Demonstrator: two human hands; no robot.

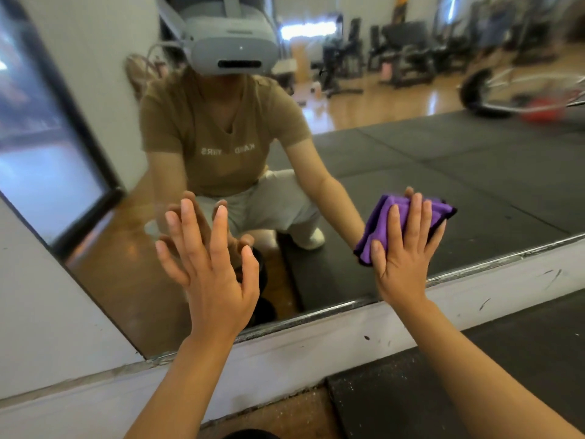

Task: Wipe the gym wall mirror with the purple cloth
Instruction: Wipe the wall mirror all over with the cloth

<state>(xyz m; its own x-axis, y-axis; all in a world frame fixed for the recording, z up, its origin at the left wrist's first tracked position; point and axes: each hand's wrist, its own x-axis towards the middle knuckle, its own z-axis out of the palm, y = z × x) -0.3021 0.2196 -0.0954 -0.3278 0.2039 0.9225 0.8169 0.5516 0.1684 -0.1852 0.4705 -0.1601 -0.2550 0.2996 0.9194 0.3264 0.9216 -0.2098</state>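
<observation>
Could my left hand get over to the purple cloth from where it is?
Probably yes. The left hand is open and empty; only bare mirror glass separates it from the folded purple cloth.

Even, soft indoor light with no hard shadows. A bright white glare glows from a window [308, 28] reflected high in the mirror [443, 153], and the reflected wooden floor [395, 103] shines. Reflected gym machines [408, 52] look blurred. Wide-angle distortion bends straight lines near the edges.
</observation>
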